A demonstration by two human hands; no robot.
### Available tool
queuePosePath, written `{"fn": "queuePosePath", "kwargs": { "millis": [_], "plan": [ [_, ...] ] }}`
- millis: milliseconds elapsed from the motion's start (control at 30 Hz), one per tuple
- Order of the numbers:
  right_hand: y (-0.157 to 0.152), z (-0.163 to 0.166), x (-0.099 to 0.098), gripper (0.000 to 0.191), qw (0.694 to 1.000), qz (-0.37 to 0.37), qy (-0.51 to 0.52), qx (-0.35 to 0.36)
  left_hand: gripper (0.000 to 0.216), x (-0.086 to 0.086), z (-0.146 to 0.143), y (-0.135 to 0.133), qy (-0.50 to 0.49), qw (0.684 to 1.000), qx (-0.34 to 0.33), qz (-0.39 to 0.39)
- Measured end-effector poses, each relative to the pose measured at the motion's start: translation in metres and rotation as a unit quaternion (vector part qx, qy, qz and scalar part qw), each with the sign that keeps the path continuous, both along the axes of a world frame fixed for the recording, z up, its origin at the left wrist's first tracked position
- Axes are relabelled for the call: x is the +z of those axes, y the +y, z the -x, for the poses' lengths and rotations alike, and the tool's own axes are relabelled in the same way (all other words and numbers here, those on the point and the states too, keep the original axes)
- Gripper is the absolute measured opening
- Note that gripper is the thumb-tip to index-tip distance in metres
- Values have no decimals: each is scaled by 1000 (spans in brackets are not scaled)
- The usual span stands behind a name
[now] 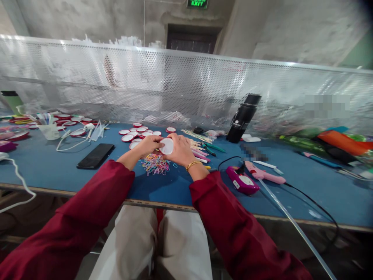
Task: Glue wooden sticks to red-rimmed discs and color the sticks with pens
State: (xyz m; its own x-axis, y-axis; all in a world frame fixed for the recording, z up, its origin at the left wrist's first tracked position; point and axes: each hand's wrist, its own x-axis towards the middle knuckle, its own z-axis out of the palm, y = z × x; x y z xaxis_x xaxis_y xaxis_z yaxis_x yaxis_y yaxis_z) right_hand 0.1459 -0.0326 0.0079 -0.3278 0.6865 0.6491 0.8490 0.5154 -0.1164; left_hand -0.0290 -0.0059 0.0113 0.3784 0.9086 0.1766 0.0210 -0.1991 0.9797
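Note:
Between my two hands, a round white disc with a red rim [167,146] is tilted so that its white face points at me. My left hand [150,146] pinches its left edge, thumb lying on the face. Fingers of my right hand [182,149] wrap round the right side. Just below the hands lies a pile of small coloured rubber bands [156,165] on the blue table. Several similar red-rimmed white discs [142,130] are spread behind my left hand, and one single disc [170,130] sits behind my right hand.
A black phone [95,156] lies left. On the right are a purple power strip [242,180], a pink glue gun [265,173] with a long clear glue stick, and a black bottle [243,118]. Sticks [198,136] and green-handled pliers [214,148] lie beyond my right hand. A perforated metal screen [186,85] borders the back.

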Motion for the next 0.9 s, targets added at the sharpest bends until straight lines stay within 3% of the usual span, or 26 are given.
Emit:
{"fn": "queuePosePath", "kwargs": {
  "millis": [267,700,900],
  "plan": [
    [-2,4,1,68,999,-7,-52,-6,17,-5,0,7,36,997,32,-53],
    [0,2,-2,70,999,7,-49,-17,14,3,-4,-3,15,1000,17,-2],
    [0,4,-3,67,1000,25,4,12,16,0,-3,1,22,997,37,-70]
  ]
}}
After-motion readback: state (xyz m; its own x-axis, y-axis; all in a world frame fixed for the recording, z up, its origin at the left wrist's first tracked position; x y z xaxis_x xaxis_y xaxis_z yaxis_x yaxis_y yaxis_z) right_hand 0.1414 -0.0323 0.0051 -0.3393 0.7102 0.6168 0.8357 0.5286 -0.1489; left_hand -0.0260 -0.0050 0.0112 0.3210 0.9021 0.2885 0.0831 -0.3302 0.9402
